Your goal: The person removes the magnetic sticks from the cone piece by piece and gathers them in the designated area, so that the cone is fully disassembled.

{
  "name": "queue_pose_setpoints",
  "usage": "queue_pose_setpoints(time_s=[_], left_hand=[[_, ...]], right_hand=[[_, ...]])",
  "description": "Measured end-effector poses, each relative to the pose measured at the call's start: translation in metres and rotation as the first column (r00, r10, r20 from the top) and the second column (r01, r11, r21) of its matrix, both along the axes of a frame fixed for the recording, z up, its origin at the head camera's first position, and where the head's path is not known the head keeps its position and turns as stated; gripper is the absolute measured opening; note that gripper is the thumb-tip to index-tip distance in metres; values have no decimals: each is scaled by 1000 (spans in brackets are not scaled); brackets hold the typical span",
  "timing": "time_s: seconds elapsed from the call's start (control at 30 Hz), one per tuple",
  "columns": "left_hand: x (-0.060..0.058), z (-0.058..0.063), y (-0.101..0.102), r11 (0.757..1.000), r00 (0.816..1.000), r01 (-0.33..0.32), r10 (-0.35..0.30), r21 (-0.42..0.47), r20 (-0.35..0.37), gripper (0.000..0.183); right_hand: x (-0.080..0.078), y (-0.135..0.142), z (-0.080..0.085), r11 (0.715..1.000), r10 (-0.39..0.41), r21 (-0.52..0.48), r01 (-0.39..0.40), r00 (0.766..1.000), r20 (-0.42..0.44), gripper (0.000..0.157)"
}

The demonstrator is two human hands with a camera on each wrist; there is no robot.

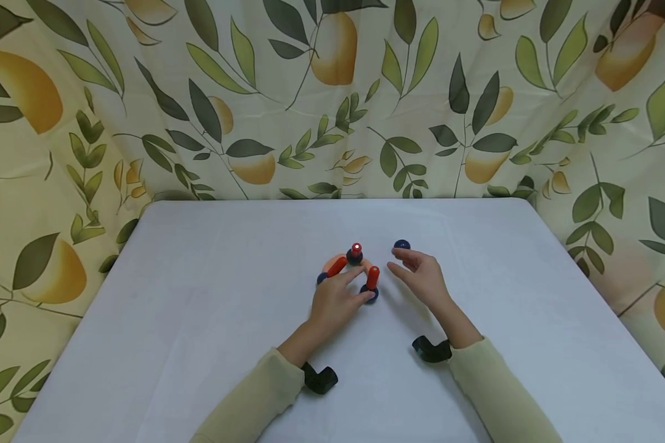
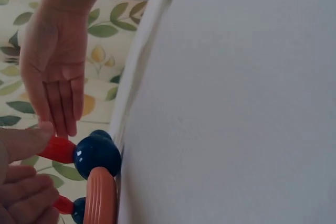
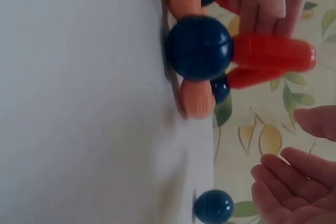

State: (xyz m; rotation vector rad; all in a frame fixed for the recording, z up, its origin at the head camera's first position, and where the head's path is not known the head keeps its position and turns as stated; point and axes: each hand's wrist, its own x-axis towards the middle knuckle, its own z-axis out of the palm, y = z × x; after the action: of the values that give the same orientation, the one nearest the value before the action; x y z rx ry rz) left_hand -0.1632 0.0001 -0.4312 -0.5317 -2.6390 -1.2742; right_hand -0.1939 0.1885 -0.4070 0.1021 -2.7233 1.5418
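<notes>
On the table lies a toy assembly of dark blue balls (image 1: pixel 369 294), upright or leaning red pegs (image 1: pixel 373 277) and curved orange pieces (image 2: pixel 101 198). My left hand (image 1: pixel 335 303) is over its near side, fingers and thumb spread loosely beside the pegs. In the left wrist view its thumb overlaps a red peg (image 2: pixel 59 149); whether they touch, I cannot tell. My right hand (image 1: pixel 421 280) hovers to the right of the assembly, palm inward, fingers relaxed, holding nothing. A separate blue ball (image 3: pixel 213 206) rests on the table just beyond the right fingertips.
A white-covered table (image 1: pixel 199 320) extends around the toy pieces. Behind it hangs a curtain (image 1: pixel 366 135) printed with leaves and fruit. Dark devices are worn at the left wrist (image 1: pixel 321 379) and right wrist (image 1: pixel 432 349).
</notes>
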Motion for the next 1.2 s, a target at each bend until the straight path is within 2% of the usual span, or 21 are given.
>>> queue_pose_setpoints(time_s=[0.17,0.4,0.63,0.9,1.07,1.2], left_hand=[[-3,-2,8,999,995,-33,35,-20,96,54],[-6,-3,13,999,983,-19,24,-28,181,57],[-8,-6,15,998,989,-35,41,-42,142,54],[-9,-10,14,998,994,-4,10,-63,108,45],[-10,-13,14,997,999,8,-4,-73,53,36],[-11,-14,14,997,999,4,-2,-71,34,32]], right_hand=[[14,-5,-5,997,73,-12,-73,997,9,41],[29,-14,-5,987,136,-86,-135,991,5,41],[32,-21,-5,983,134,-117,-139,990,-48,39],[30,-25,-6,992,91,-80,-98,992,-91,32],[28,-26,-10,992,102,-60,-113,981,-166,28],[27,-26,-10,994,106,-21,-111,977,-183,28]])
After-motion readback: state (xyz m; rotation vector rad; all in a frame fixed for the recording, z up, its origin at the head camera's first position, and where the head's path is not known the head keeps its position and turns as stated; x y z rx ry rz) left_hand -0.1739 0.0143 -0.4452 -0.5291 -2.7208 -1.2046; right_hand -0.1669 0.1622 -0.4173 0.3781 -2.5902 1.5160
